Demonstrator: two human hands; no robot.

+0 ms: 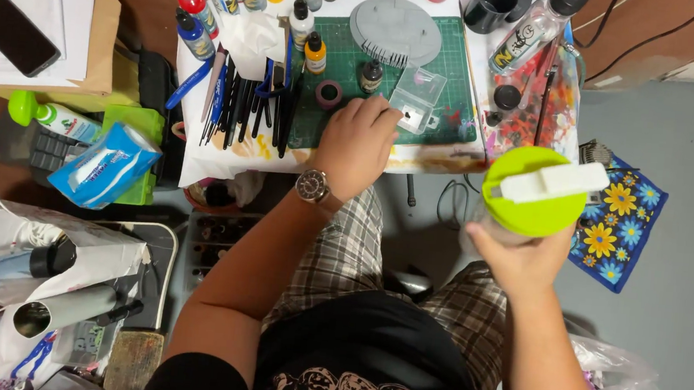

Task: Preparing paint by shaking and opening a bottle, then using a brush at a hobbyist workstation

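Green-lidded jar (534, 192) gripped by right hand (520, 256) off-table; left hand (357, 144) flat at mat edge (386, 136).

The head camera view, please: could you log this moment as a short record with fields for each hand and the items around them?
Left hand: wears a wristwatch, fingers rest on the green cutting mat
Near left hand: small clear plastic box, dark paint bottle, roll of tape
Right hand: grips a container with a lime green lid
On the lid: white block-shaped part
Left of mat: row of dark brushes
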